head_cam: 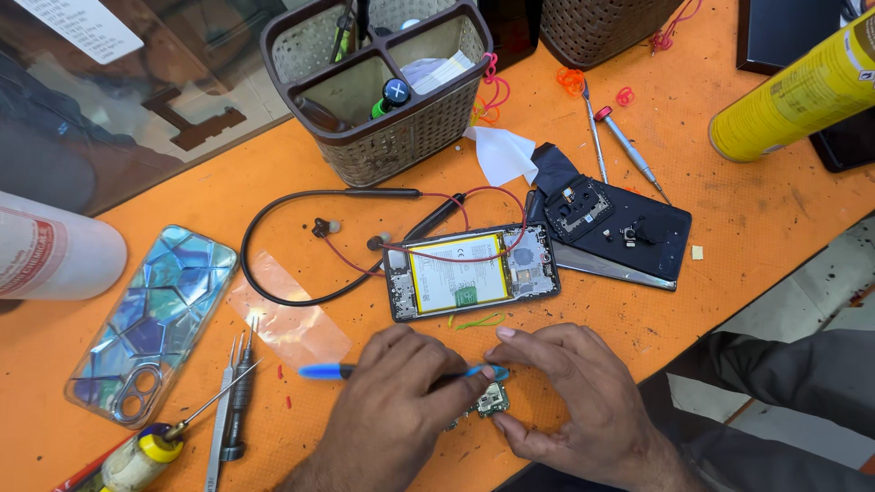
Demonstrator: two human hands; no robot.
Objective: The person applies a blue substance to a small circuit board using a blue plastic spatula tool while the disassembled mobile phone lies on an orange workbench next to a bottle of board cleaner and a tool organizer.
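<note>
Opened phone (471, 271) behind hands; basket (383, 87) beyond.

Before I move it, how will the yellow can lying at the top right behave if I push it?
The yellow can lies on its side on the orange table, so it would probably roll. Its smooth round wall looks slippery to grip. It seems rigid, likely metal; its weight cannot be told.

We see a small green circuit board (493, 399) pinched flat on the orange mat; a blue tool (333, 371) lies across it.
</note>
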